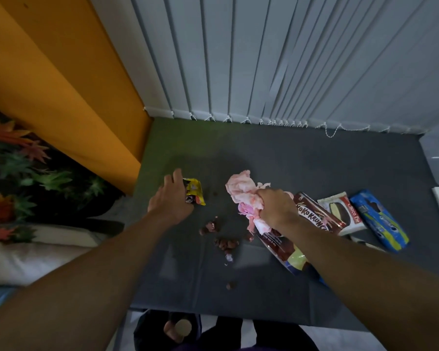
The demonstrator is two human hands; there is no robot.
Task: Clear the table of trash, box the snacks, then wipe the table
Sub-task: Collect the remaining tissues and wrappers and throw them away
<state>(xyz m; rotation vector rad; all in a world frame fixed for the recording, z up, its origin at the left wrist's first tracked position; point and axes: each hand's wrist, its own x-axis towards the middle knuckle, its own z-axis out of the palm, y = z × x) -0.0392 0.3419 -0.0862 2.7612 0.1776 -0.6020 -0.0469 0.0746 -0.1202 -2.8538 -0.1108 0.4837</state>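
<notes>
Trash-clearing is under way: the left hand (171,198) closes its grip on a crumpled yellow foil wrapper (195,191) on the dark grey desk (302,160). The right hand (276,209), fisted around a wadded pink-white tissue (241,188), hovers right of the wrapper. Next, probably bin both, then gather the brown crumbs (223,243).

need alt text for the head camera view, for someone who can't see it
Seen from above, a person's right hand grips a crumpled pink cloth while the left hand closes on a yellow wrapper on a dark table. Brown crumbs lie between them; three snack packs sit at right.
</notes>
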